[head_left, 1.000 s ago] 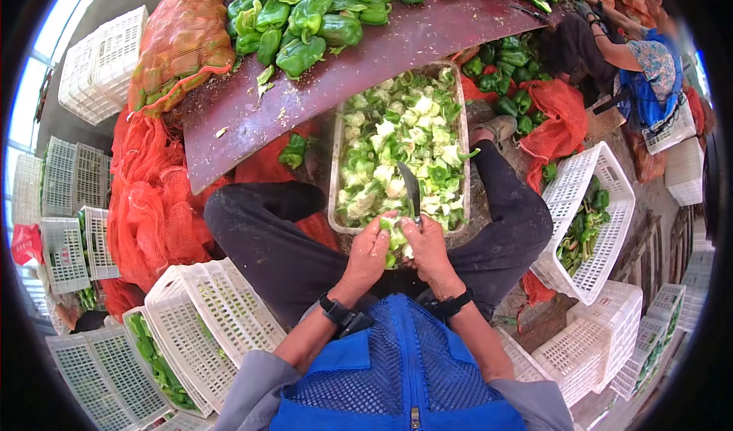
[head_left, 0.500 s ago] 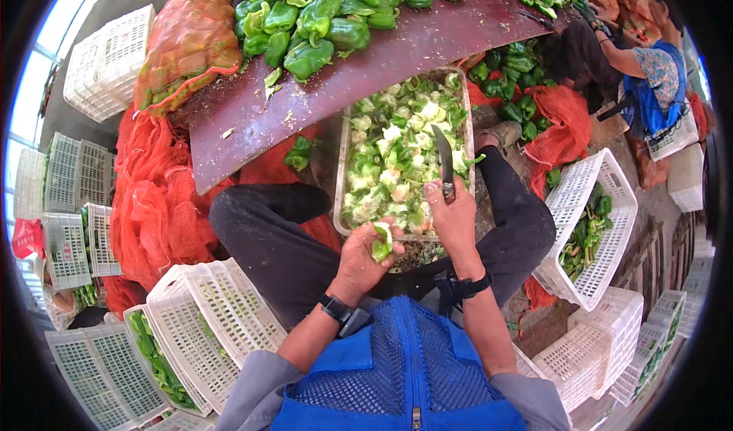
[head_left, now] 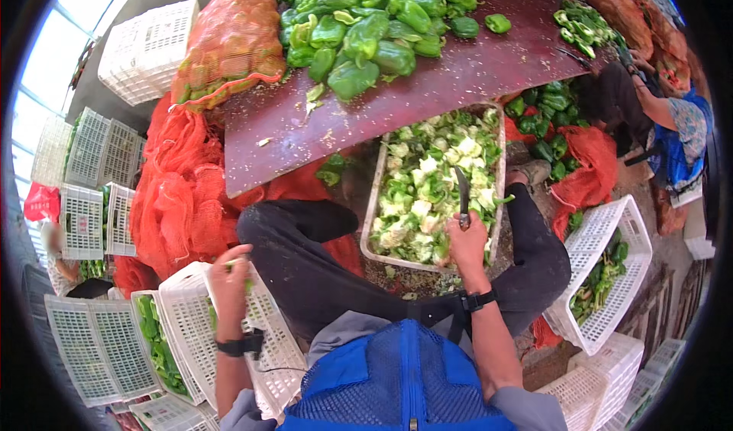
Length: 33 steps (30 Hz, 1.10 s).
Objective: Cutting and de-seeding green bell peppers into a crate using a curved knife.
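Note:
My right hand grips a small curved knife, its dark blade pointing away over the tray. Pale cut pepper cores and green scraps fill that tray, which lies in front of my legs. On the left, my left hand is above a white slatted crate. A bit of green pepper shows at its fingers, mostly hidden by the hand. Green peppers are heaped on the dark red board beyond the tray.
An orange mesh sack stands at the far left, above red netting. To my right is a tilted white crate holding green pieces. Another person sits at the far right. More white crates stand at the lower left.
My left hand has swung left and back, from beside the tray to above the crate, carrying the pepper piece. My right hand still holds the knife near the tray. The whole view has shifted.

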Tool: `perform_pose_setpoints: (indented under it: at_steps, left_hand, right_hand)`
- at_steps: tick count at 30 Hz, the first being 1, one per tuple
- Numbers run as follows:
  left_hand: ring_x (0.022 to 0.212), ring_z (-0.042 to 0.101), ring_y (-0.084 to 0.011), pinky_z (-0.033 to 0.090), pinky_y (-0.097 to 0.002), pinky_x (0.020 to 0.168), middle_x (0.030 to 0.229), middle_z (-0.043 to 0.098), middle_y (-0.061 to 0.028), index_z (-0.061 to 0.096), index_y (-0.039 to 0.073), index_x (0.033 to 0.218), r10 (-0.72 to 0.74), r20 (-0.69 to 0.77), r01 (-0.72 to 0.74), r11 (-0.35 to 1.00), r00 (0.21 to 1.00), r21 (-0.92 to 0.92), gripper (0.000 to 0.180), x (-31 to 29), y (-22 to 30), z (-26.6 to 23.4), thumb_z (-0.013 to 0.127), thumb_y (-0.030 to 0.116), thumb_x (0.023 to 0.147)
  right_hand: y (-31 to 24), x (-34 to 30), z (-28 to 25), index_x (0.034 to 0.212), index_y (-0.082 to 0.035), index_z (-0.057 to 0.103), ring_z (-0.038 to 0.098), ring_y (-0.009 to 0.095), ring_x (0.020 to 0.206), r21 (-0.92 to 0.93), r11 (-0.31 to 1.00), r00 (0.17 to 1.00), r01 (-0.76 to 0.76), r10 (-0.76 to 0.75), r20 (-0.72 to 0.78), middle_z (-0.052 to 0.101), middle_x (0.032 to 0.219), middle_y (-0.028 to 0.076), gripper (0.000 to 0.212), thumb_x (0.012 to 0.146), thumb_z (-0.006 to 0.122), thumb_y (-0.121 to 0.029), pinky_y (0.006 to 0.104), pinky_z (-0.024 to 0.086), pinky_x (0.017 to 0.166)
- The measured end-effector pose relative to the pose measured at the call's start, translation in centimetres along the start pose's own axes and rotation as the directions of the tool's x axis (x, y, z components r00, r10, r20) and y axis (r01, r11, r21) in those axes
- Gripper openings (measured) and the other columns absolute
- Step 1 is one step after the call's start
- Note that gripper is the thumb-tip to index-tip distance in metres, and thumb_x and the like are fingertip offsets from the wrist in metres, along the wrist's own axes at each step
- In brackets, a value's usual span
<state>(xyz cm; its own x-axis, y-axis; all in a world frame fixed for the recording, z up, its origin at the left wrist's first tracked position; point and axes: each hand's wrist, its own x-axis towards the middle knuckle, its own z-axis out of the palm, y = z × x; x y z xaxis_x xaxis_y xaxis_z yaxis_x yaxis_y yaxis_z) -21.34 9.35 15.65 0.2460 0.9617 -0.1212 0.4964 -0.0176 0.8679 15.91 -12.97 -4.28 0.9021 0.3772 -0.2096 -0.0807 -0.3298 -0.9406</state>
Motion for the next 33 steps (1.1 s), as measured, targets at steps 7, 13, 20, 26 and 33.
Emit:
perform_pose_setpoints:
  at_steps: [7,13,20,26,33]
  left_hand:
    - [0.096,0.075,-0.0331,0.057,-0.0397,0.088,0.102,0.076,-0.0249,0.076,0.000,0.115,-0.164,-0.103,0.184,0.613,0.981,0.768,0.038,2.0,-11.1,-22.0,0.077,0.013,0.079]
    - [0.113,0.068,-0.0415,0.055,-0.0450,0.097,0.121,0.070,-0.0259,0.068,0.001,0.129,0.077,0.111,-0.134,0.448,0.991,0.884,0.052,6.1,-7.5,-19.2,0.083,0.018,0.083]
    - [0.110,0.065,-0.0396,0.054,-0.0463,0.094,0.117,0.066,-0.0179,0.064,0.005,0.132,0.502,0.388,-0.615,0.440,0.773,0.655,0.045,18.9,8.7,8.1,0.076,0.015,0.090]
    - [0.117,0.060,-0.0384,0.054,-0.0474,0.095,0.126,0.061,-0.0178,0.050,0.005,0.148,0.603,0.534,-0.752,0.177,0.593,0.635,0.074,27.8,12.0,23.5,0.084,0.022,0.083]
    - [0.115,0.064,-0.0384,0.057,-0.0494,0.094,0.127,0.060,-0.0183,0.048,0.007,0.149,0.521,0.306,-0.511,0.313,0.797,0.801,0.085,31.9,9.8,31.3,0.089,0.030,0.078]
  right_hand:
    - [-2.0,1.1,0.2,0.105,0.004,0.067,0.059,0.012,0.068,-0.019,1.000,0.990,-0.005,0.008,0.143,0.067,0.081,0.005,0.023,0.088,0.072,-0.011,0.0310,0.048,0.062]
    - [-2.7,0.4,-0.6,0.113,0.001,0.063,0.059,0.007,0.061,0.127,0.969,0.948,-0.211,0.172,0.267,0.071,0.089,0.008,0.020,0.097,0.067,-0.011,0.0254,0.047,0.054]
    - [-0.9,0.2,-0.7,0.115,-0.002,0.063,0.057,0.007,0.060,0.186,0.949,0.932,-0.255,0.190,0.310,0.069,0.086,0.002,0.017,0.101,0.067,-0.012,0.0237,0.047,0.054]
    - [-0.8,0.3,-0.5,0.115,-0.002,0.063,0.060,0.006,0.059,0.137,0.946,0.913,-0.295,0.236,0.333,0.071,0.084,0.003,0.020,0.100,0.069,-0.013,0.0224,0.048,0.054]
    - [-1.7,0.5,-0.4,0.115,-0.002,0.066,0.059,0.005,0.060,0.132,0.935,0.906,-0.330,0.274,0.322,0.068,0.079,0.000,0.020,0.098,0.069,-0.012,0.0236,0.048,0.055]
